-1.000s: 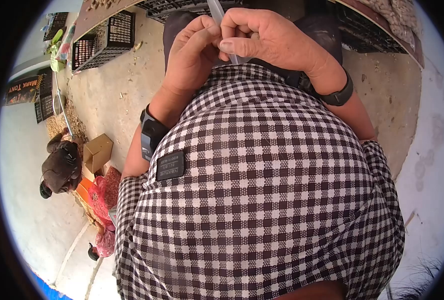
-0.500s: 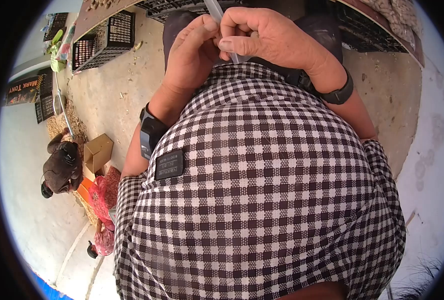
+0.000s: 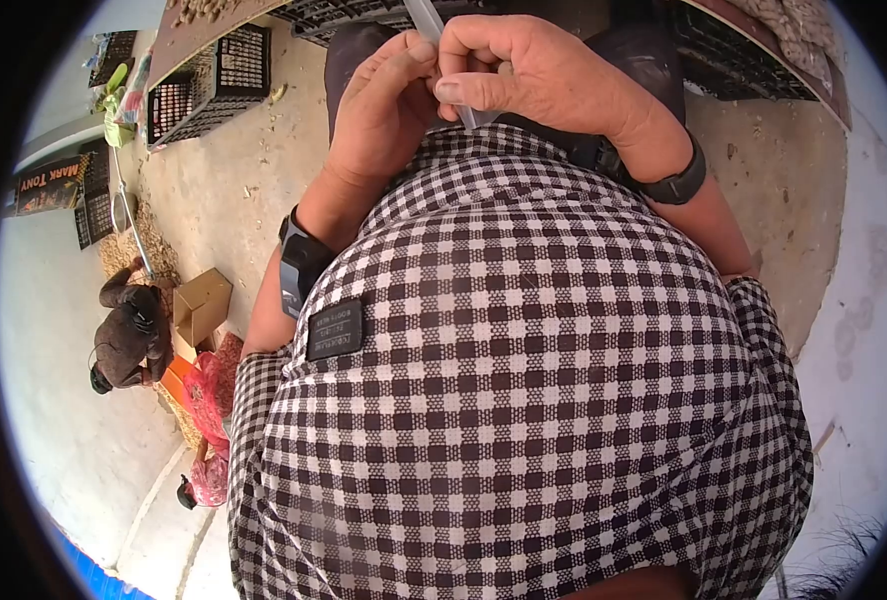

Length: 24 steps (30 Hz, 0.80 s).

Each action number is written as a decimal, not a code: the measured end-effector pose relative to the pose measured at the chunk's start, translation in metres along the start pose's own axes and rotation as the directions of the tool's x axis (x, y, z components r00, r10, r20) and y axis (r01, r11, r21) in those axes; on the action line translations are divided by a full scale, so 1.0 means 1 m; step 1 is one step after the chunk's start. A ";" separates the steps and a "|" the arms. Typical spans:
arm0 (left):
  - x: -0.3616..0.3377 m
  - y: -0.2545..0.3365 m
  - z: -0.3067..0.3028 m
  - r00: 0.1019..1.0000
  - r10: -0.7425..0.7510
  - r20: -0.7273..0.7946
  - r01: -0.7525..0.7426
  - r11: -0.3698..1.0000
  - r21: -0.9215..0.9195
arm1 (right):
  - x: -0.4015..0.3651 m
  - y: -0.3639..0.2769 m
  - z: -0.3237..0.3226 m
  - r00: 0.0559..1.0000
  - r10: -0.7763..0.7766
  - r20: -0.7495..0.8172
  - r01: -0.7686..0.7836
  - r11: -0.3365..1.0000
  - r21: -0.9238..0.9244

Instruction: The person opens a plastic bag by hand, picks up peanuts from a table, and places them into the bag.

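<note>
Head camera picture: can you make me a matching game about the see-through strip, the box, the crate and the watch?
1 clear plastic strip
2 brown cardboard box
3 black plastic crate
4 black square wristwatch

A on the left wrist
B beside a crouching person
C pinched between left hand and right hand
D on the concrete floor, upper left

Pairs: 1-C, 2-B, 3-D, 4-A

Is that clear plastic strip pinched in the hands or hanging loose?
Pinched: the right hand and left hand close on the clear plastic strip, its end sticking up above the fingertips.
</note>
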State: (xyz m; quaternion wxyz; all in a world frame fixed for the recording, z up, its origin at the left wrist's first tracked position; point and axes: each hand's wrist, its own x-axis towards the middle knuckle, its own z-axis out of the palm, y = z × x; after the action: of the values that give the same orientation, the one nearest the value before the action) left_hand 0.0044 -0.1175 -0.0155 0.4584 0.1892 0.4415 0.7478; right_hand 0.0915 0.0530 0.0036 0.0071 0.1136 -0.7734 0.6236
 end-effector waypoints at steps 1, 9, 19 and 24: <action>0.000 0.000 0.000 1.000 -0.003 -0.002 0.003 1.000 0.001 | 0.000 0.000 0.000 1.000 0.000 0.000 0.000 1.000 -0.001; 0.001 -0.002 0.002 0.999 -0.035 -0.029 0.035 0.999 0.008 | -0.002 0.008 0.000 1.000 0.013 -0.007 -0.013 1.000 0.012; -0.002 -0.004 0.004 0.983 -0.125 -0.135 0.126 0.992 0.000 | -0.005 0.008 -0.003 0.995 0.029 0.097 -0.025 0.999 -0.045; 0.001 -0.006 0.003 0.987 -0.139 -0.074 0.142 0.989 0.032 | -0.007 0.012 -0.004 0.999 0.007 0.050 -0.007 1.000 0.010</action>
State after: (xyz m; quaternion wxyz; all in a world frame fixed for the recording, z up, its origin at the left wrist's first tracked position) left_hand 0.0088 -0.1142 -0.0187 0.4904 0.1392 0.4838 0.7114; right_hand 0.0957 0.0604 -0.0078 -0.0151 0.1265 -0.7707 0.6244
